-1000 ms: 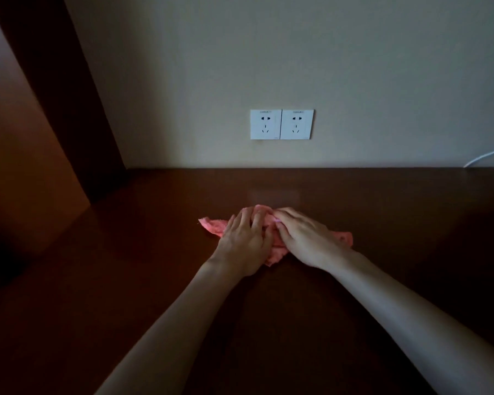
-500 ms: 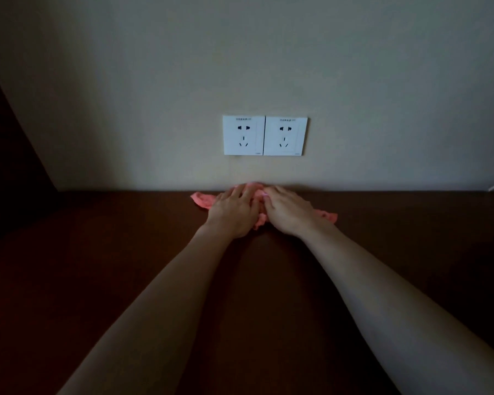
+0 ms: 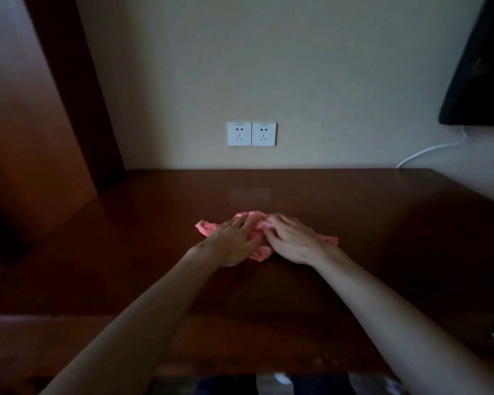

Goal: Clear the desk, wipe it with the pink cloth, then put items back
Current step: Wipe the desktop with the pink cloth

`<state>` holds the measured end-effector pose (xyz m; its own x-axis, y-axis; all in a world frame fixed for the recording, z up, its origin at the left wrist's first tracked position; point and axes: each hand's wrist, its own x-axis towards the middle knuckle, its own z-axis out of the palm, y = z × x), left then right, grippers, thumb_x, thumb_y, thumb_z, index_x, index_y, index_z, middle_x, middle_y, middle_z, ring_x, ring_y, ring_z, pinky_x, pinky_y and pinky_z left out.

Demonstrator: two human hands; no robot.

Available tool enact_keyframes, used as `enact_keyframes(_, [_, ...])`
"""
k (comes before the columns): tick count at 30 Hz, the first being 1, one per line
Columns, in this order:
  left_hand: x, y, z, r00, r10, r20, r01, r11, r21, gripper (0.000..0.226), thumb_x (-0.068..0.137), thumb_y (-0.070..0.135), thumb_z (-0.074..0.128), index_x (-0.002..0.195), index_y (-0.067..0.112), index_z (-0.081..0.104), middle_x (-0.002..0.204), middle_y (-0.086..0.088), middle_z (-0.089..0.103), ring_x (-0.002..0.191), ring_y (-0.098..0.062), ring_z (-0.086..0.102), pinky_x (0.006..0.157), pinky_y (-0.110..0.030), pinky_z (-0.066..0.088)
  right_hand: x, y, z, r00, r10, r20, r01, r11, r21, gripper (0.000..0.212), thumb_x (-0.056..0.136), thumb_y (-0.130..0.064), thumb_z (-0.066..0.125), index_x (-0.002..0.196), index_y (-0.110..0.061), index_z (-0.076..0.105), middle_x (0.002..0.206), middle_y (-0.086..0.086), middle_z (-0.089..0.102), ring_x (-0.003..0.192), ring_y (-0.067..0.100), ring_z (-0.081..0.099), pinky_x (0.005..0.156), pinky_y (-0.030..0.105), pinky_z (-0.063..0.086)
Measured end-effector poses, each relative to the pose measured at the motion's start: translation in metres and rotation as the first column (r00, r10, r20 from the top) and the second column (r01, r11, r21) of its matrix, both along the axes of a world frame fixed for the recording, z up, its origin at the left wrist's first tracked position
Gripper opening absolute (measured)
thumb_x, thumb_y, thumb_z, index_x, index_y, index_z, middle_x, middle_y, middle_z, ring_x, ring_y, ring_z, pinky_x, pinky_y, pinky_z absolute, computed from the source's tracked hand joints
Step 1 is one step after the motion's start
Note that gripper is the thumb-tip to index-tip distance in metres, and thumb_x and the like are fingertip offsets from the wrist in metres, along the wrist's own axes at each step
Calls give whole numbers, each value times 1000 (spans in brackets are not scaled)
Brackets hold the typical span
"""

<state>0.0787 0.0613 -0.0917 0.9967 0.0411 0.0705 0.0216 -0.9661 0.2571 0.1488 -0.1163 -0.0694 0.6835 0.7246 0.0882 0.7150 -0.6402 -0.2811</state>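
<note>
Here, flat relaxed hands, left and right, on pink cloth below wall sockets

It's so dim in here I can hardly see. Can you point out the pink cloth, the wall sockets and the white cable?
pink cloth [image 3: 207,228], head view, its left corner.
wall sockets [image 3: 251,134], head view, seam between both plates.
white cable [image 3: 428,150], head view, mid-length.

The room is dim and murky, the desk nearly black at its right side yet faintly mirroring the white sockets, while straight edges bow toward the corners and the bottom edge smears into blur.
</note>
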Motion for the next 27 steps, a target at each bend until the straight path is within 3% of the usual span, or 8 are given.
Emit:
enact_keyframes(3, [-65, -36, 5, 998, -29, 52, 28, 999, 20, 60, 99, 59, 32, 155, 42, 21, 162, 6, 32, 142, -25, 42, 115, -45, 35, -57, -39, -4, 986, 20, 168, -7, 997, -74, 47, 102, -46, 26, 125, -14, 52, 132, 9, 58, 125, 32, 54, 110, 42, 34])
enact_keyframes(6, [-116, -74, 4, 997, -19, 80, 16, 999, 39, 56, 103, 49, 34, 157, 35, 26, 160, 5, 36, 141, -21, 42, 113, -43, 37, -103, -65, -11, 950, 46, 309, -22, 996, -81, 52, 94, -44, 21, 113, -11, 56, 113, 11, 62, 109, 33, 60, 108, 47, 41])
enact_keyframes(8, [-132, -90, 1, 996, 1, 91, -13, 992, 125, 58, 104, 42, 21, 159, 24, 24, 164, -4, 28, 148, -27, 31, 118, -46, 31, -119, -71, -15, 969, 58, 241, -55, 998, -21, 42, 103, -33, 31, 124, -7, 56, 126, 11, 56, 120, 30, 53, 105, 41, 43])
enact_keyframes(11, [-119, -90, -8, 997, -80, 14, 71, 943, 326, 90, 83, 36, -18, 158, 3, 19, 167, -23, 4, 151, -48, 11, 116, -64, 27, -107, -66, -25, 990, 76, 122, -80, 996, 32, 49, 111, -30, 27, 155, -10, 35, 161, 4, 31, 149, 20, 27, 120, 33, 27])
enact_keyframes(14, [-76, -76, -11, 998, -57, -31, 64, 932, 358, 86, 85, 37, -17, 160, 5, 10, 168, -20, -4, 153, -47, 4, 117, -66, 25, -64, -48, -31, 999, -26, 42, 22, 995, 92, 54, 110, -37, 22, 160, -16, 23, 166, 0, 25, 153, 17, 22, 123, 34, 24])
enact_keyframes(16, [-29, -62, -16, 998, -49, -28, 56, 936, 347, 79, 90, 39, -11, 161, 10, 7, 169, -16, -4, 154, -42, 4, 119, -64, 21, -22, -33, -33, 998, -62, 21, 60, 996, 70, 54, 110, -39, 23, 160, -17, 24, 165, 1, 26, 153, 18, 23, 123, 36, 25])
enact_keyframes(21, [115, -50, -21, 996, -12, -92, 37, 961, 274, 99, 72, 50, -22, 163, 21, 3, 170, -7, -6, 156, -35, -3, 121, -63, 10, 104, -16, -35, 983, -184, 3, 184, 981, 60, 53, 109, -38, 24, 159, -18, 27, 164, 2, 29, 151, 22, 27, 120, 45, 31])
enact_keyframes(27, [283, -40, -21, 999, -37, -6, 38, 987, 153, 84, 85, 53, -10, 162, 27, 11, 171, -3, 3, 156, -27, 2, 123, -59, 7, 262, -5, -37, 954, -298, 21, 297, 953, 57, 50, 110, -36, 23, 155, -19, 34, 162, 2, 34, 149, 21, 31, 117, 44, 34])
